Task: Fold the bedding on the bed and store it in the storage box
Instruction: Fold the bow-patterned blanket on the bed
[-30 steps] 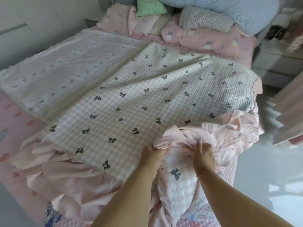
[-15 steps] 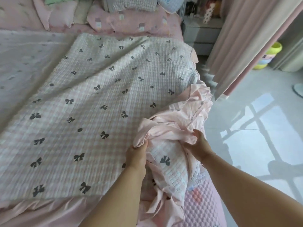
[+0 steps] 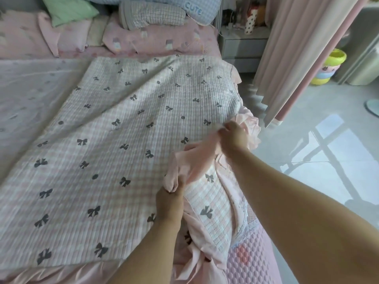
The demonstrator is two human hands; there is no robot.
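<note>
- Head view is looking down a bed (image 3: 252, 269) carrying a pink-and-white gingham quilted blanket with dark bow prints (image 3: 114, 144), spread mostly flat across the mattress, its near-right corner bunched at the bed's right edge.
- Left hand (image 3: 169, 203) is gripping a wad of the blanket's plain pink ruffled border (image 3: 196, 158), fingers curled tight round the fabric.
- Right hand (image 3: 233, 138) is pinching the same pink border further up the right edge, fingers closed on the cloth; exact fingertip placement is blurring out.
- Both grips are closed on fabric, nothing else in either hand.
- Border is stretching between the two hands, with a turned-over flap of gingham hanging below them.
- Pink pillows (image 3: 155, 41), a green cushion (image 3: 69, 9) and a blue checked cushion lettered "CUTE" (image 3: 192, 11) are piling at the headboard; pink curtain (image 3: 295, 54) is hanging just beside the bed's right side.
- Storage box is not showing anywhere in view.
- Judging stage: early, still finding and straightening a corner; no fold made yet.
- Risk: grabbing only the loose ruffle instead of the quilted body, so the edge could slip or fold crooked.
- Risk: the bunched corner overhanging the edge could slide to the floor.
</note>
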